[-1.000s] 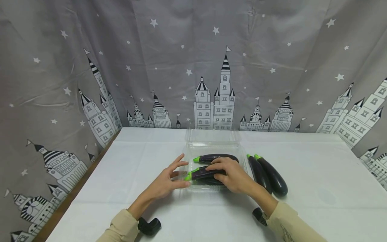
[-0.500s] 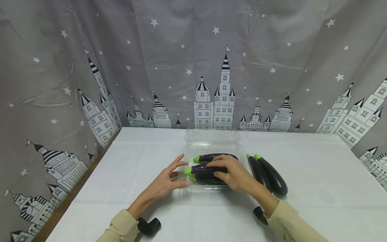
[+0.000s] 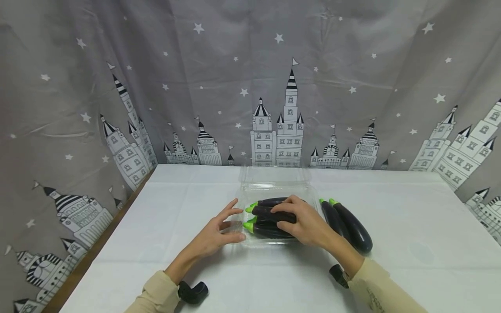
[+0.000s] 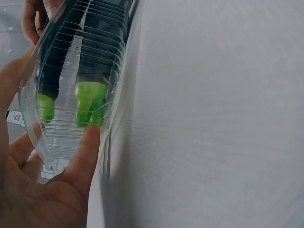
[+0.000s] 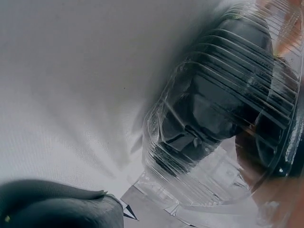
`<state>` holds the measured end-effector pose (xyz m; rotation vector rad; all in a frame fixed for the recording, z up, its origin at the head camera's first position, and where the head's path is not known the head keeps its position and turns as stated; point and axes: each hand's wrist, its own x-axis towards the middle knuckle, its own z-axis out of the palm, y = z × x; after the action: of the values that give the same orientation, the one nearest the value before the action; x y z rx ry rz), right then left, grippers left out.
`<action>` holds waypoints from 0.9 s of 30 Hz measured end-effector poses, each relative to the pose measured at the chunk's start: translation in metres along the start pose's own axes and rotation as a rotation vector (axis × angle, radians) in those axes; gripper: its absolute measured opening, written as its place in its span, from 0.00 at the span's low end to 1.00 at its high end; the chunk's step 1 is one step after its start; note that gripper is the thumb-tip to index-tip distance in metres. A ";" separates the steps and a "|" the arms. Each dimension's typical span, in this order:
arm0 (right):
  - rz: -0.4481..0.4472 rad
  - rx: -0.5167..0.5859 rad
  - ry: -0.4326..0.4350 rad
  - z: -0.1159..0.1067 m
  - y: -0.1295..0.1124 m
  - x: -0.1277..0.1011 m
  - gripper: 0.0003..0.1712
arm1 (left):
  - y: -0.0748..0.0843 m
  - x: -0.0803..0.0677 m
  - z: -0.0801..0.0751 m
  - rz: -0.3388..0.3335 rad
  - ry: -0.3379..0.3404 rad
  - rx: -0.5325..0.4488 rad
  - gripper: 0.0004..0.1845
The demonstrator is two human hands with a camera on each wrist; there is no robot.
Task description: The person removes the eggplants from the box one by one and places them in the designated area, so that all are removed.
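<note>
In the head view my right hand (image 3: pixel 307 224) grips a dark purple eggplant (image 3: pixel 261 212) with a bright green stem, inside a clear plastic clamshell box (image 3: pixel 282 191). A back eggplant (image 3: pixel 269 202) lies behind it, and a front eggplant (image 3: pixel 270 231) overlaps another one at the near side. My left hand (image 3: pixel 213 237) is at the box's left end, fingers spread and fairly straight. Seen from the left wrist, its thumb (image 4: pixel 85 154) touches the ribbed wall near the green stems (image 4: pixel 90 97). The right fingers are partly hidden behind the box in the right wrist view.
The raised clear lid (image 3: pixel 275 175) stands at the back of the box. Two more eggplants (image 3: pixel 353 228) lie on the white tablecloth (image 3: pixel 422 217) just right of it. Black wrist-worn devices (image 3: pixel 193 292) show near both cuffs. A grey castle-print curtain (image 3: pixel 219 56) hangs behind.
My right hand has shifted the gripped eggplant away from me, toward the back eggplant, uncovering more of the two at the near side. The left hand has stayed in place.
</note>
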<state>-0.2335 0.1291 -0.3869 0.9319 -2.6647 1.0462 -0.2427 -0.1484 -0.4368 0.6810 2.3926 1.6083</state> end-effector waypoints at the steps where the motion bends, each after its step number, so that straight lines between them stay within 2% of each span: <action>1: -0.004 0.001 0.001 0.000 0.000 0.000 0.16 | 0.000 0.000 0.000 -0.001 0.001 -0.001 0.35; 5: 0.006 0.018 0.002 -0.001 0.000 -0.001 0.17 | 0.002 -0.001 0.000 0.007 -0.002 -0.006 0.35; 12: 0.045 0.085 -0.007 -0.004 0.002 -0.005 0.19 | 0.032 -0.007 -0.001 -0.013 -0.028 -0.033 0.33; 20: 0.083 0.132 0.065 -0.009 0.004 -0.010 0.22 | 0.033 -0.008 -0.002 -0.008 -0.029 -0.037 0.32; 27: 0.186 0.169 0.089 -0.013 0.003 -0.016 0.30 | 0.037 -0.010 -0.002 -0.018 -0.033 -0.037 0.32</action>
<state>-0.2239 0.1472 -0.3844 0.6549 -2.6615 1.3365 -0.2249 -0.1428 -0.4029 0.6714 2.3330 1.6174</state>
